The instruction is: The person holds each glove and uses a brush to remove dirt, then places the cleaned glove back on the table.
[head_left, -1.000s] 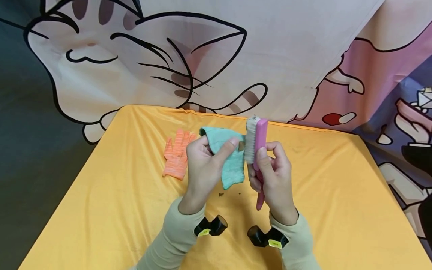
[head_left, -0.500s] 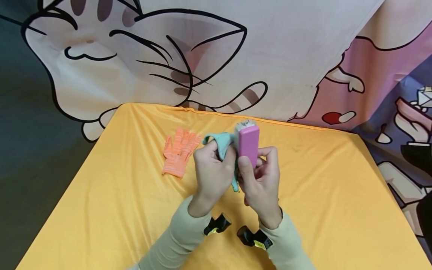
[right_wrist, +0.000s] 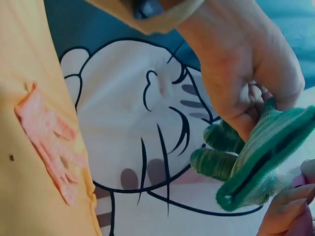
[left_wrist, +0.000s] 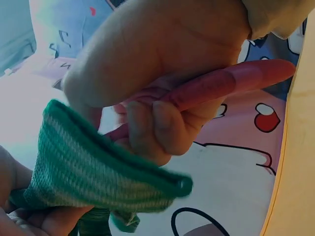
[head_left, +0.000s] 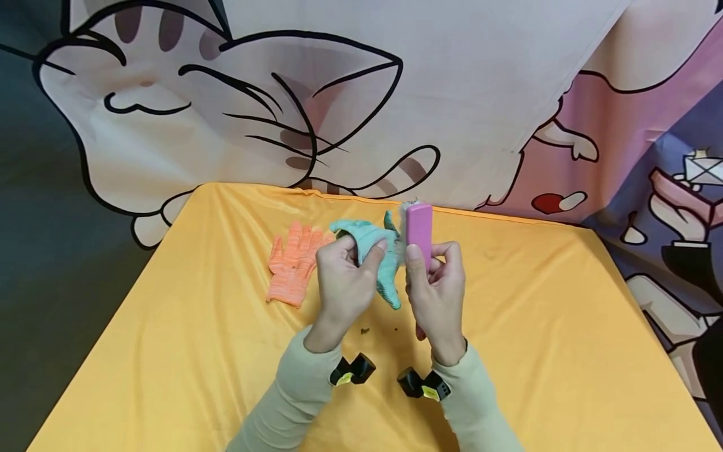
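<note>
My left hand (head_left: 344, 282) pinches a teal knitted glove (head_left: 367, 238) above the table, thumb on top of the fabric. In the left wrist view the glove's cuff (left_wrist: 98, 167) gapes toward the camera; in the right wrist view its fingers (right_wrist: 214, 162) dangle to one side. My right hand (head_left: 437, 292) grips a pink scrub brush (head_left: 419, 229) upright, with the thumb on its back. Pale bristles (head_left: 403, 229) face left, right at the glove's surface. The brush's handle (left_wrist: 216, 86) runs through the curled right fingers.
An orange knitted glove (head_left: 290, 270) lies flat on the yellow tablecloth (head_left: 169, 351), left of my hands. Small dark crumbs (head_left: 364, 331) lie on the cloth below the teal glove. Behind the table hangs a cartoon cat backdrop (head_left: 480, 113).
The teal glove has turned from a flat, broad side to a folded, twisted shape. The brush has rotated so its pink back faces the head camera. Both hands keep their hold.
</note>
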Tool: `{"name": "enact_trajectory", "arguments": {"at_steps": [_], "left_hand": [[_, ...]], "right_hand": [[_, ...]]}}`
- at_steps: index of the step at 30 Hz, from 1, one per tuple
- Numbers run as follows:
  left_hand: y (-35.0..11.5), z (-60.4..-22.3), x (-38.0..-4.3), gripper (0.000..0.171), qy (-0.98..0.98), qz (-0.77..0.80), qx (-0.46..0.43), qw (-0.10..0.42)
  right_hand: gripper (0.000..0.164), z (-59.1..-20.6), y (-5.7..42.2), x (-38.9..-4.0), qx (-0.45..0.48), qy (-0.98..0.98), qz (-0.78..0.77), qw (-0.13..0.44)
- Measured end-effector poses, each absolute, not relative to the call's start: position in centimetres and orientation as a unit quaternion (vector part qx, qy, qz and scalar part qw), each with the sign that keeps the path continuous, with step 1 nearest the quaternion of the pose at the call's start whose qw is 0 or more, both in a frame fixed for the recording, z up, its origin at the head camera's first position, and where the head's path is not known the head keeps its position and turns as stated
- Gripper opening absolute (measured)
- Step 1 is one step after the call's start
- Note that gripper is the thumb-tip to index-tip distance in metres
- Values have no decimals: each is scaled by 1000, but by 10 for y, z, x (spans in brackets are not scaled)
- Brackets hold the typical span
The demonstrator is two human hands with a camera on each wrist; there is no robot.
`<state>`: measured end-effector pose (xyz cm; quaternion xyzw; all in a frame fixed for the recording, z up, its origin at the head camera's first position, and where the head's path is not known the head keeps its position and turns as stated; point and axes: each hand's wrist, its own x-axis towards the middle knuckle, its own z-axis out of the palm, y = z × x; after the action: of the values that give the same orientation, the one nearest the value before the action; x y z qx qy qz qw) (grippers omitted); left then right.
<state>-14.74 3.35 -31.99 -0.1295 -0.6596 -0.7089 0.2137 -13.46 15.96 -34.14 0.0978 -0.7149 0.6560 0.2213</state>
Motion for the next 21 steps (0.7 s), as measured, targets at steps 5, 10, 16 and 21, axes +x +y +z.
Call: {"name": "enact_trajectory", "arguments": {"at_steps": [5,10,16,21], "left_hand": [[28,-315,-145,23,-671,-694,-141,219],[29,-313,-140,24,-690,-680,-147,200],[34,-310,-137,14,-666,-699,-151,211],[29,-311,-141,11,-630,-726,-137,241]], "right_hand": [[16,-339,173,-139,66,-698,677,225],[10,-324,172,-123,134,-639,730,202],[10,-313,151,-109,169,-676,693,185],[18,-326,153,-121,119,-756,603,225]]}}
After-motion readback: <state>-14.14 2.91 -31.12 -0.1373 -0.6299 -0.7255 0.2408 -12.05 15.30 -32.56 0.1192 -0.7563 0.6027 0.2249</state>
